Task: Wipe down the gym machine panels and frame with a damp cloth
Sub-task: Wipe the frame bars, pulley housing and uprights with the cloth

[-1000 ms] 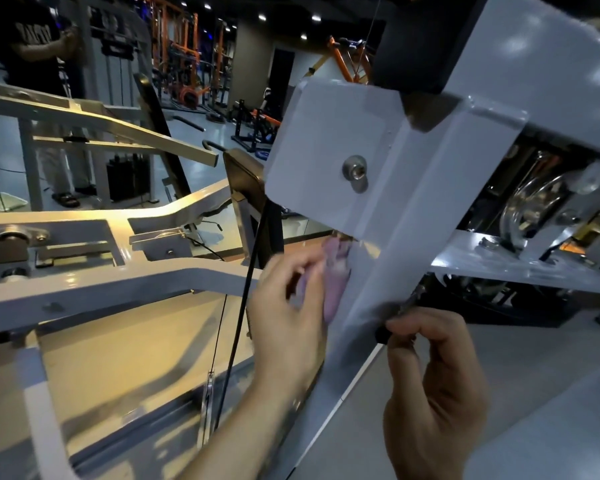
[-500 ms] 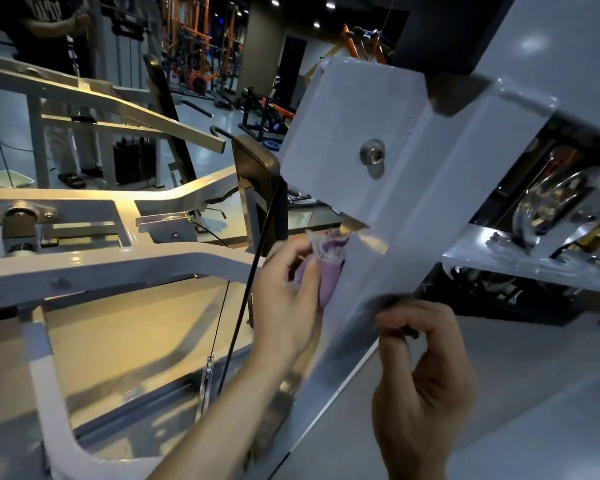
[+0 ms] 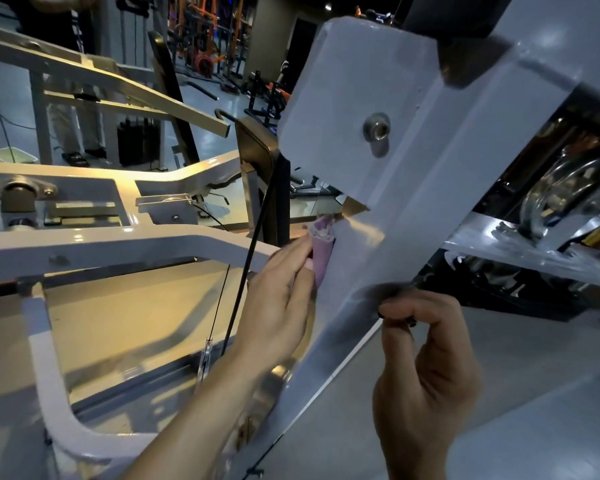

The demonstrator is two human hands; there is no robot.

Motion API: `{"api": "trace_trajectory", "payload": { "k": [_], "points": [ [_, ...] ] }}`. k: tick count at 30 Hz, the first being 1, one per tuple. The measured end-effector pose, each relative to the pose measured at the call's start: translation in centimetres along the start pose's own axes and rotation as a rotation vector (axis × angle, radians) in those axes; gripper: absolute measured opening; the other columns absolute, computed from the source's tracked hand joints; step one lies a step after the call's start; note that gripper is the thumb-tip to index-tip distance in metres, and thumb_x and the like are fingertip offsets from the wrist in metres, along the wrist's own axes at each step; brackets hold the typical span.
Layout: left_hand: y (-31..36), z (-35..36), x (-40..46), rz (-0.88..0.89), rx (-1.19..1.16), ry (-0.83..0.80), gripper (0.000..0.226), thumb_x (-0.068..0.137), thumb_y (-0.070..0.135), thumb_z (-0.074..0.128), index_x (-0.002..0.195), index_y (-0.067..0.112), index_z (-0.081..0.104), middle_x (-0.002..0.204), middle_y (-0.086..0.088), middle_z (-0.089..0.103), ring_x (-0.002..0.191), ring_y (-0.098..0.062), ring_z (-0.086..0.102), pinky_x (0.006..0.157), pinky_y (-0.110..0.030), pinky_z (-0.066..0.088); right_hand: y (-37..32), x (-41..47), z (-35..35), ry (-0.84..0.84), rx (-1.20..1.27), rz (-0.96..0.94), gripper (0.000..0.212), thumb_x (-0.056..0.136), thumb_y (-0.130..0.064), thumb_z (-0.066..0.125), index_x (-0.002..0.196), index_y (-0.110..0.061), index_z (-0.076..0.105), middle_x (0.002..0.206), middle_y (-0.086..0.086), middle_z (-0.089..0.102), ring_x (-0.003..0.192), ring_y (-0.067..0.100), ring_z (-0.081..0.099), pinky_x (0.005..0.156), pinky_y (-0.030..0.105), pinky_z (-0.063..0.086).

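Note:
A white gym machine panel (image 3: pixel 354 109) with a steel bolt (image 3: pixel 376 128) slopes down across the middle of the view. My left hand (image 3: pixel 278 306) holds a folded purple cloth (image 3: pixel 321 252) against the left edge of the white frame post (image 3: pixel 357 282), just under the panel's lower corner. My right hand (image 3: pixel 426 372) is lower right, its thumb and curled fingers pinching a thin black cable or pin (image 3: pixel 409 318) at the post's right edge. Most of that black part is hidden by the fingers.
A white tubular frame (image 3: pixel 125 244) runs across the left, with a black cable (image 3: pixel 253 258) hanging beside my left hand. A pulley and chrome parts (image 3: pixel 561 192) sit on the right. A person stands far upper left among other machines. Grey floor lies below right.
My left hand and the cloth have slid up the post's edge toward the panel's lower corner. My right hand has stayed pinching at the post's right edge. The camera has moved closer.

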State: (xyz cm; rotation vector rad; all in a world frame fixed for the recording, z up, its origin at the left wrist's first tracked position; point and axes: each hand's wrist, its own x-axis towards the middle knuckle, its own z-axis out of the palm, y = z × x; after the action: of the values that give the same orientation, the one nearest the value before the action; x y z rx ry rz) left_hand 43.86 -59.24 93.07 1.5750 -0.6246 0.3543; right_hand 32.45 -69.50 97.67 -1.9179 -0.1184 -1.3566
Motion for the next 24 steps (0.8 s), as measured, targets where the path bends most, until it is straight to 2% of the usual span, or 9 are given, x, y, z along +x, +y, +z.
{"api": "trace_trajectory", "payload": {
  "k": [4,6,10,13,16,20,22,23,24],
  "points": [
    [0.7,-0.4,-0.5,-0.131,-0.132,-0.163,0.034,0.112,0.04,0.037,0.143,0.049,0.048,0.134,0.025,0.063,0.126,0.004,0.056,0.102,-0.018,0.044,0.0,0.0,0.1,-0.007,-0.013,-0.002,0.029,0.08,0.016,0.052,0.082,-0.011,0.062,0.087,0.009,0.062,0.088,0.033,0.061,0.076,0.042,0.046],
    [0.5,-0.3,0.2,-0.169,-0.187,-0.165,0.039,0.112,0.038,0.037,0.149,0.044,0.047,0.136,0.028,0.063,0.128,0.008,0.055,0.101,-0.015,0.044,0.0,0.0,0.1,-0.008,-0.01,-0.003,0.027,0.081,0.015,0.053,0.082,-0.01,0.062,0.087,0.009,0.062,0.088,0.034,0.061,0.076,0.043,0.046],
    [0.0,0.2,-0.3,-0.139,-0.264,-0.13,0.043,0.114,0.023,0.035,0.156,0.027,0.044,0.146,0.017,0.059,0.139,-0.003,0.051,0.109,-0.02,0.042,0.2,-0.2,0.0,-0.015,-0.01,0.004,0.025,0.082,0.014,0.053,0.081,-0.008,0.063,0.088,0.01,0.063,0.089,0.036,0.062,0.076,0.047,0.047],
    [-0.6,0.6,-3.8,-0.114,-0.214,-0.081,0.045,0.114,0.023,0.036,0.159,0.021,0.04,0.159,0.011,0.047,0.15,-0.007,0.038,0.123,-0.036,0.034,0.4,-0.3,0.1,-0.021,-0.029,-0.01,0.026,0.08,0.016,0.053,0.081,-0.008,0.064,0.087,0.009,0.063,0.088,0.037,0.062,0.075,0.05,0.046],
    [-1.6,1.0,-7.0,-0.158,-0.151,-0.071,0.051,0.11,0.039,0.04,0.159,0.022,0.04,0.162,0.01,0.043,0.152,-0.009,0.035,0.123,-0.052,0.034,0.4,-0.3,0.3,-0.02,-0.042,-0.025,0.028,0.079,0.017,0.053,0.08,-0.009,0.064,0.086,0.008,0.064,0.086,0.038,0.061,0.073,0.049,0.045],
    [-0.6,0.6,-4.0,-0.094,-0.136,-0.074,0.048,0.113,0.025,0.042,0.161,0.024,0.036,0.159,0.014,0.047,0.15,-0.005,0.038,0.123,-0.038,0.035,0.1,-0.2,0.5,-0.03,-0.053,-0.043,0.03,0.078,0.017,0.054,0.079,-0.011,0.063,0.089,-0.001,0.066,0.087,0.031,0.062,0.074,0.043,0.043],
    [0.0,0.5,-1.9,-0.097,-0.118,-0.063,0.045,0.113,0.02,0.04,0.158,0.029,0.04,0.128,0.025,0.065,0.128,0.003,0.056,0.103,-0.019,0.046,0.0,-0.3,0.5,-0.03,-0.052,-0.04,0.03,0.077,0.018,0.053,0.079,-0.011,0.063,0.089,-0.002,0.066,0.087,0.03,0.061,0.075,0.042,0.044],
    [0.0,0.5,-1.3,-0.094,-0.097,-0.042,0.044,0.113,0.019,0.04,0.154,0.032,0.042,0.108,0.028,0.067,0.11,0.011,0.06,0.089,-0.012,0.046,0.0,-0.3,0.6,-0.03,-0.048,-0.035,0.029,0.077,0.018,0.053,0.079,-0.01,0.063,0.089,-0.001,0.066,0.087,0.031,0.062,0.075,0.044,0.044],
    [-0.2,0.4,-1.5,-0.083,-0.086,-0.023,0.043,0.113,0.018,0.041,0.152,0.034,0.045,0.101,0.029,0.067,0.1,0.012,0.061,0.081,-0.01,0.044,0.0,-0.4,0.6,-0.032,-0.044,-0.026,0.028,0.077,0.018,0.053,0.078,-0.008,0.063,0.088,0.002,0.067,0.088,0.032,0.062,0.074,0.046,0.045]
  ]
}}
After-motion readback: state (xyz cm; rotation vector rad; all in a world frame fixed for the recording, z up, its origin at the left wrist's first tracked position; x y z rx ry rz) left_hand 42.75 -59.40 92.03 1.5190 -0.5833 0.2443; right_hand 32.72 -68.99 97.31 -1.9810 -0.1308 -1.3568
